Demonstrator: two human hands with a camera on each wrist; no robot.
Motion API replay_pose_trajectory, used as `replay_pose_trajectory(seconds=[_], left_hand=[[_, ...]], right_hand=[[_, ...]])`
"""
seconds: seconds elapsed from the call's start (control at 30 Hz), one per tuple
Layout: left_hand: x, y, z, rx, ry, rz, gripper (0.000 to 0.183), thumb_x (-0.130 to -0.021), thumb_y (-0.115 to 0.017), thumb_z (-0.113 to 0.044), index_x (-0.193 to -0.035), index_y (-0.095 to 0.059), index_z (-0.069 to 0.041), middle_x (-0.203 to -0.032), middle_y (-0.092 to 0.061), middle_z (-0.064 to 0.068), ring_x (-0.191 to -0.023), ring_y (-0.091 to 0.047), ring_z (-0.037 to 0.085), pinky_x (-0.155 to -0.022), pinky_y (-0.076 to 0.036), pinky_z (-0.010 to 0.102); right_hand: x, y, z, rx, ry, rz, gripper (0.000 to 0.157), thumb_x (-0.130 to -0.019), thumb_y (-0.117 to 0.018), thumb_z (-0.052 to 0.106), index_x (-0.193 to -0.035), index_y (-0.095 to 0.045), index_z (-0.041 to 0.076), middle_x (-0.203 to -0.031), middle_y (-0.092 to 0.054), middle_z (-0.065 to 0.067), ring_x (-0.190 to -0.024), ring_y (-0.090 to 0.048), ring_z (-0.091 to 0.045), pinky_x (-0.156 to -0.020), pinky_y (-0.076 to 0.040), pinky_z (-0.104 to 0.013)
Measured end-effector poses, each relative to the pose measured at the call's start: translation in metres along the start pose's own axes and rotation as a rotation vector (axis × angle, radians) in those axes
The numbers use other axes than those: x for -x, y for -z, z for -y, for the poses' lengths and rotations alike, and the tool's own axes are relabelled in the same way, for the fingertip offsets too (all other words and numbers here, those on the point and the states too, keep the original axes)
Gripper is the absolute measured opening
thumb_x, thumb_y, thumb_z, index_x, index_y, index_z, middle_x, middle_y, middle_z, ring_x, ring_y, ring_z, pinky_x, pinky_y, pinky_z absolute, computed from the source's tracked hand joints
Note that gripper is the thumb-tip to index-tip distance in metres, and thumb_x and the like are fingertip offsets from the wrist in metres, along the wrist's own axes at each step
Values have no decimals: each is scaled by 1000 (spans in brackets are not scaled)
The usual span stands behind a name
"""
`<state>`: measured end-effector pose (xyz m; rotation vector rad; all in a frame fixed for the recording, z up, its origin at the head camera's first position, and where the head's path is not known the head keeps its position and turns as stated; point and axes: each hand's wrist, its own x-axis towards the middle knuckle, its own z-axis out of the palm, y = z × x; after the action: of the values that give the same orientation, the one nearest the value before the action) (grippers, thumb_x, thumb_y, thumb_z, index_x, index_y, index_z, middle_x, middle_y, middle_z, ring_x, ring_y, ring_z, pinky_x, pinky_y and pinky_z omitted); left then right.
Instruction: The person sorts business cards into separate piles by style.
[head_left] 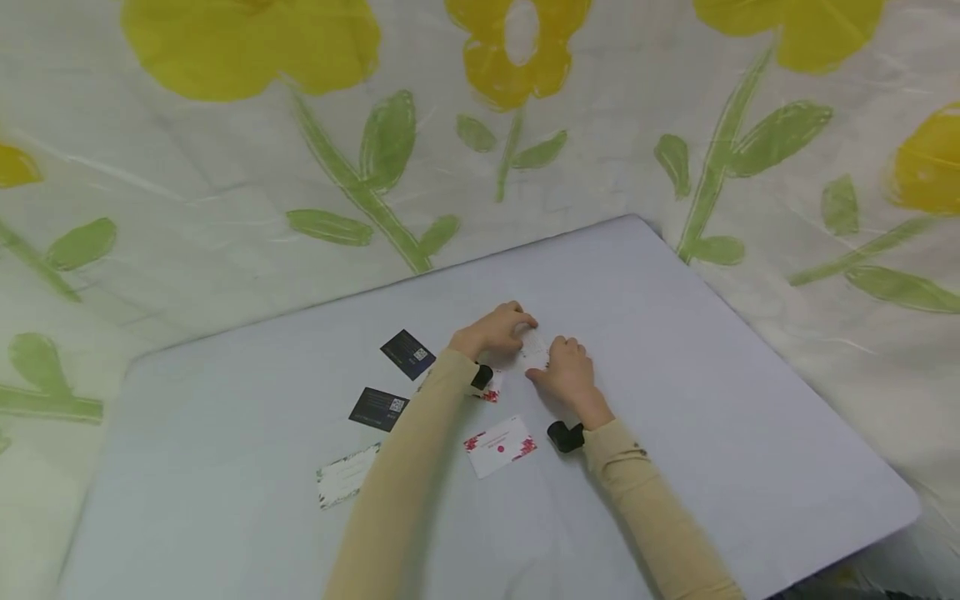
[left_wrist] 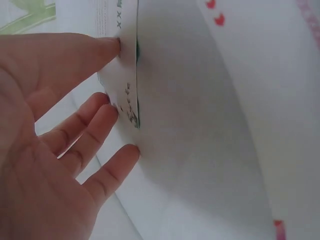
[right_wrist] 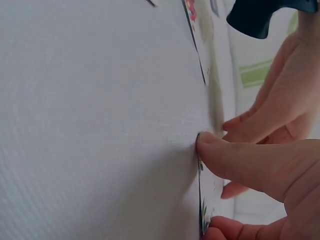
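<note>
A white card with printed text and a leafy border lies between both hands near the middle of the table. The left hand is at its far left side; in the left wrist view its thumb rests on the card and the other fingertips meet its edge. At the near right side, the right hand grips the card, its thumb on one corner and a finger further along the edge. Partly hidden under the left wrist is a white card with red print.
Another red-and-white card lies nearer the person. Left of the left arm are two black cards with square codes, one farther and one closer, plus a leaf-bordered white card. The white table meets a flower-printed sheet behind.
</note>
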<state>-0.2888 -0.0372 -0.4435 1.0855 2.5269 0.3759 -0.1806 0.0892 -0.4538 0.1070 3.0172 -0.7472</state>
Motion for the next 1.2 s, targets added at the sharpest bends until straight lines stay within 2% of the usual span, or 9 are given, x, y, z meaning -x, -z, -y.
replay_pose_trajectory(seconds=[0.17, 0.37, 0.47, 0.6, 0.7, 0.83, 1.0, 1.2], left_hand=[[5, 2, 3, 26, 7, -7, 39, -79, -58, -6, -118, -53, -13, -115, -43, 6, -106, -39, 16, -93, -32, 29], [12, 4, 9, 57, 30, -36, 37, -78, -60, -7, -113, -51, -10, -105, -44, 6, -94, -40, 15, -87, -35, 27], [15, 3, 11, 95, 32, -73, 36, -77, -62, -7, -111, -50, -8, -103, -47, 7, -92, -42, 16, -85, -35, 27], [18, 2, 14, 155, 24, -140, 31, -78, -64, -8, -106, -51, -5, -100, -52, 8, -90, -44, 17, -82, -37, 28], [21, 0, 14, 208, 21, -195, 25, -79, -62, -5, -102, -53, -5, -95, -54, 8, -82, -45, 17, -75, -38, 27], [34, 1, 16, 294, 33, -284, 17, -83, -55, 0, -100, -56, -4, -87, -54, 8, -75, -45, 16, -67, -38, 25], [57, 4, 18, 354, 16, -395, 18, -86, -49, 0, -102, -58, -1, -90, -56, 8, -78, -49, 16, -70, -40, 25], [102, 19, 19, 376, 19, -511, 15, -86, -54, -3, -99, -60, 1, -92, -60, 9, -80, -56, 17, -70, -45, 26]], right_hand=[[-2, 4, 0, -69, 16, 26, 45, -72, -72, 29, -89, -47, -5, -85, -46, -18, -81, -45, -33, -67, -39, -44], [-6, 5, 1, -173, 55, 43, 44, -70, -73, 20, -93, -46, -7, -86, -44, -18, -82, -43, -33, -70, -37, -42], [-8, 3, 0, -241, 66, 31, 41, -70, -72, 13, -93, -46, -8, -85, -46, -19, -80, -44, -32, -70, -37, -39], [-11, 0, -1, -318, 35, 16, 34, -74, -67, 8, -96, -45, -6, -88, -50, -18, -78, -47, -28, -67, -39, -36], [-12, -3, -2, -357, 26, -2, 28, -78, -61, 8, -97, -44, -3, -87, -53, -16, -74, -49, -24, -62, -40, -33], [-11, -6, 0, -406, 96, -59, 21, -80, -57, 6, -95, -46, -4, -79, -53, -14, -67, -49, -22, -57, -39, -29], [-11, 0, 7, -456, 188, -130, 18, -81, -57, 3, -94, -49, -5, -78, -51, -14, -67, -48, -22, -58, -38, -29], [-9, 10, 32, -514, 286, -125, 15, -80, -61, 4, -91, -53, -2, -79, -53, -13, -70, -49, -22, -60, -39, -29]])
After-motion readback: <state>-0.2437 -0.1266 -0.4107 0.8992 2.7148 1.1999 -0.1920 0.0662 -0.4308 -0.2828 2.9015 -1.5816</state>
